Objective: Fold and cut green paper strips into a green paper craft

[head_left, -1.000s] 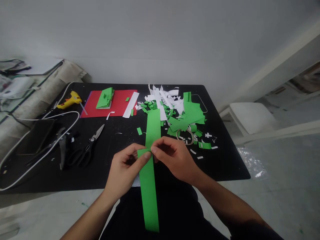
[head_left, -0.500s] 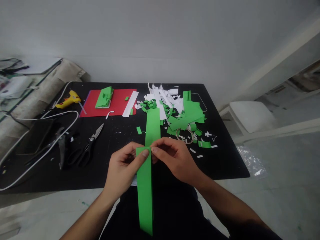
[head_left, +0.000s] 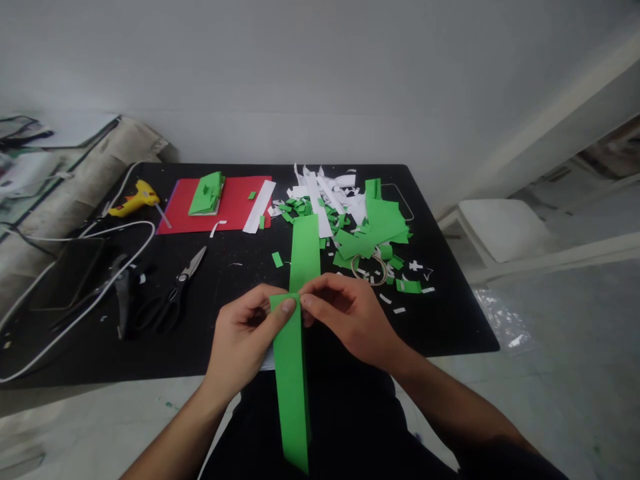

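Between my hands is a long green paper strip, folded over at the grip so one length hangs toward my lap. Its other length stretches away over the black table. My left hand pinches the fold, thumb on top and fingers underneath. From the right, my right hand pinches the same folded edge between thumb and forefinger, close beside the left thumb. The fingertips beneath the paper are partly hidden.
Scissors and a yellow glue gun lie left on the black table, near a white cable. Red sheets carry folded green paper. Green and white scraps pile up behind. A white stool stands right.
Both hands keep their pinch on the fold. The lower end of the hanging green length has swung slightly to the right; otherwise the view has shifted only a little.
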### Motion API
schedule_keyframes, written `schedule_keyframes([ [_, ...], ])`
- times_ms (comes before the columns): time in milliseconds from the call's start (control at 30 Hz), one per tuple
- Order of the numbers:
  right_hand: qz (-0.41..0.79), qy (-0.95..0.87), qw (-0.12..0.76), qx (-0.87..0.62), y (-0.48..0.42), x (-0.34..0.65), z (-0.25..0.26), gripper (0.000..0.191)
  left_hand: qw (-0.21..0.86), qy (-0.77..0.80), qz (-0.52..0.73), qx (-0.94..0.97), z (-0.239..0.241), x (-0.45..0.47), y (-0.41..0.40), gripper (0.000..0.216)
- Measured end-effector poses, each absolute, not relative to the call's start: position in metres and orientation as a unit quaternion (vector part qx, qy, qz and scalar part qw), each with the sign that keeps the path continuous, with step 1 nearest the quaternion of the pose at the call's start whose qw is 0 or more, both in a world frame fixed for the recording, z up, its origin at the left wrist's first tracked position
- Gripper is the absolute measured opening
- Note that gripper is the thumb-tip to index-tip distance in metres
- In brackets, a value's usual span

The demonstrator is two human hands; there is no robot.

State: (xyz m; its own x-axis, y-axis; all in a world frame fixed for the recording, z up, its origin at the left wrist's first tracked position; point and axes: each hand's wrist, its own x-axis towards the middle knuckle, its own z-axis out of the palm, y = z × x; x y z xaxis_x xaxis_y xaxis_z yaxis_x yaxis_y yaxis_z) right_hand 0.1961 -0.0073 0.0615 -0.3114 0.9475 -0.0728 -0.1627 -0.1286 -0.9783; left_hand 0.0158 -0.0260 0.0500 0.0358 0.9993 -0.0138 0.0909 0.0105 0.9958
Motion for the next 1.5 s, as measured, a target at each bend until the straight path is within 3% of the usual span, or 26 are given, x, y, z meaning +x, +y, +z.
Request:
schedule_keyframes([
  [1500, 0.658, -0.462, 0.444, -0.395, -0.0060, 0.1925, 0.0580, 0.023, 0.464, 0.509, 0.481, 0.543, 0.0497, 0.0209, -0.0257, 0.021],
])
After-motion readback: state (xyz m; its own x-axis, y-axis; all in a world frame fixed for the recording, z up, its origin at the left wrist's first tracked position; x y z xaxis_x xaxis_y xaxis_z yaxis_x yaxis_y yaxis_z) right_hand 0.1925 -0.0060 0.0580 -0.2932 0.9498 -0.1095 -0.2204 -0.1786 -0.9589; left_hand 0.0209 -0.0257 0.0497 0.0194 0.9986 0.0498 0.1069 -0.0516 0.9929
